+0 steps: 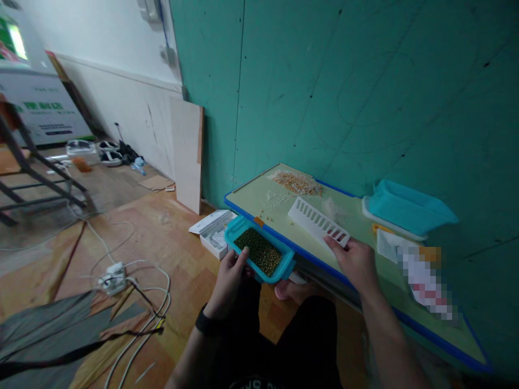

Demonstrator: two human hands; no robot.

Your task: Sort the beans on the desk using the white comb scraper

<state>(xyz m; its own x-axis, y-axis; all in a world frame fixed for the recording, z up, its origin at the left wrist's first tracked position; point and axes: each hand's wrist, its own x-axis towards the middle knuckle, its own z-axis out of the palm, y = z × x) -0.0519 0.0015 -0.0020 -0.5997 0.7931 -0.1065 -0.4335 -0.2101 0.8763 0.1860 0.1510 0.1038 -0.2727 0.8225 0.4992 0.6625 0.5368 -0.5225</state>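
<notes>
My left hand (231, 273) grips the near left rim of a blue plastic container (288, 258), thumb over the edge. Inside it lie dark green beans (252, 242) and paler, yellowish beans (268, 260). The container is held at the near edge of a low table (253, 199) with a pale green top and blue edging. My right hand (357, 265) is closed on the near right end of a long white slotted plastic piece (314, 220), just over the tabletop. Beyond it is a pile of yellow beans mixed with white grains (298, 185).
At the table's right, a blue basin (411, 208) sits by a white lid or tray (367, 208), with a plastic packet (425, 286) nearer me. A green wall (304, 81) stands behind. On the floor are an open white box (214, 237), a power strip (113, 276) and cables.
</notes>
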